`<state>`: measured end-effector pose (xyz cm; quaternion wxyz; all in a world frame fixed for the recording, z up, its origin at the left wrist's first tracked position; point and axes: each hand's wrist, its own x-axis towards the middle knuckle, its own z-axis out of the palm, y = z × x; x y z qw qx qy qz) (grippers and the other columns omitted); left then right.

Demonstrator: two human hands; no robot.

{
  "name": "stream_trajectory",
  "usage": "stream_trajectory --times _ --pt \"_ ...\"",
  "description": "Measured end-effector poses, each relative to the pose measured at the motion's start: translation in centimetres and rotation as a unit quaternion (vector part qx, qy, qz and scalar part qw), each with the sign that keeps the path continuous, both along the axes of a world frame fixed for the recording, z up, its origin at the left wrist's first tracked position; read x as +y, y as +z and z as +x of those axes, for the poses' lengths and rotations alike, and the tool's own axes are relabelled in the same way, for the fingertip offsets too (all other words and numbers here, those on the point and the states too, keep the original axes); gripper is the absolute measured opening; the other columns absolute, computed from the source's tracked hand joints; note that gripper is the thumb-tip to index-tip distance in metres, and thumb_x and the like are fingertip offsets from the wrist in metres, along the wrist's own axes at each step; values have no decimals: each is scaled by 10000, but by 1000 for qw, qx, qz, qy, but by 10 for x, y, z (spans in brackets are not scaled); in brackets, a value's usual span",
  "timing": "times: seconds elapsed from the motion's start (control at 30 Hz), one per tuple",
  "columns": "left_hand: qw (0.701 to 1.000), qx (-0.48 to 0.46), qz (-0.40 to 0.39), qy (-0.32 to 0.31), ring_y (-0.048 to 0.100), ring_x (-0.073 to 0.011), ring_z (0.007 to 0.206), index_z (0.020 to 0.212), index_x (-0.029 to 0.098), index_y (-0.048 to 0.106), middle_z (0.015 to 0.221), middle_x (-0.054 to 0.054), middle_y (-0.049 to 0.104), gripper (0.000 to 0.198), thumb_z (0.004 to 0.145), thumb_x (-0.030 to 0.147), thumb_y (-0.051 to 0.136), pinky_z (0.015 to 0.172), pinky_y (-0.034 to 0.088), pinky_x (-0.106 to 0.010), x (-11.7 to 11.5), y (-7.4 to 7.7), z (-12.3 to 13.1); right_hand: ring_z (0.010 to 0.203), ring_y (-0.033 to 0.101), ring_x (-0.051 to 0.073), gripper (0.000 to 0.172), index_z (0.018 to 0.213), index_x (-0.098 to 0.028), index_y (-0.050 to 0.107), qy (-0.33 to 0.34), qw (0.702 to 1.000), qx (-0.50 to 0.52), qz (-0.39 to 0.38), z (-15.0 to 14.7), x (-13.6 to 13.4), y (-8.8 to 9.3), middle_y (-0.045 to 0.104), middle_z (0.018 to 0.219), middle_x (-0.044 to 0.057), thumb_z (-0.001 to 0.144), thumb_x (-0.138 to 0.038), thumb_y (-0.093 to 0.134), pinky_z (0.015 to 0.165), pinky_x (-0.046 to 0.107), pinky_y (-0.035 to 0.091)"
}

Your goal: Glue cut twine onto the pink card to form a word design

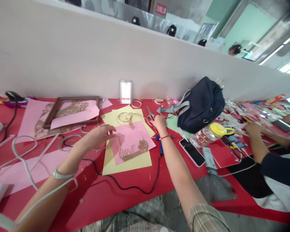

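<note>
A pink paper sheet (pixel 131 141) with the word "love" and a shape laid out in tan twine lies on a pale yellow card (pixel 125 167). My left hand (pixel 100 135) hovers open at the sheet's left edge, its fingers spread and holding nothing. My right hand (pixel 159 124) is at the far edge of the yellow card, closed around the handles of a pair of steel scissors (pixel 149 114). A loose tangle of twine (pixel 127 118) lies on the card between my hands, just left of the scissors.
A brown wooden frame (pixel 62 112) sits on pink paper at the left. A blue glue gun (pixel 161 145) trails a black cord. A smartphone (pixel 192 152), a navy bag (pixel 200 106) and a plastic bottle (pixel 203 137) stand right. A co-worker's hand (pixel 253 129) works among paper scraps.
</note>
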<state>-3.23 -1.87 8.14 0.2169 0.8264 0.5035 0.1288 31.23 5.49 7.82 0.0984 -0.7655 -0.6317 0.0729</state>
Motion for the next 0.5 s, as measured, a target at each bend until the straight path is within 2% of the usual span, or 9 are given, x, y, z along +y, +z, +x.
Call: stream_trajectory --times 0.1,0.17,0.27,0.37,0.43,0.5 --pt "1000 6 16 7 705 -277 835 1129 195 716 1015 -113 744 363 957 474 561 785 523 -379 16 5 -1 1179 713 332 256 1095 -96 797 -3 1000 9 -16 -8 7 -7 767 1187 263 919 -273 739 934 353 508" --pt "999 18 40 -12 694 -274 867 1106 178 710 1034 -121 722 314 949 421 587 804 523 -378 30 9 7 1145 733 326 246 1091 -97 798 -5 999 26 -21 -5 10 -8 772 1174 261 914 -256 736 903 340 519" --pt "995 28 56 -74 669 -262 920 1091 177 710 1077 -121 693 241 925 343 655 845 525 -372 50 12 35 1115 743 350 267 1058 -64 793 -12 998 64 -14 6 13 -5 768 1162 283 884 -265 766 870 344 531" --pt "986 48 68 -142 651 -282 1048 1132 202 733 1140 -119 675 291 856 290 765 922 511 -376 64 9 71 1006 767 332 236 915 -78 786 -26 992 120 5 19 12 1 793 1003 252 909 -308 734 808 329 540" --pt "981 77 91 -154 641 -305 1095 1145 211 744 1159 -124 666 318 846 309 791 946 498 -389 72 6 90 882 772 294 295 812 -120 756 -34 986 163 24 26 7 4 787 850 191 951 -367 674 738 311 540" --pt "978 100 108 -146 641 -312 1102 1162 214 743 1190 -130 668 327 860 333 782 949 491 -397 80 3 101 763 748 246 362 795 -153 715 -40 975 211 56 33 -1 8 757 755 126 996 -422 581 669 297 531"
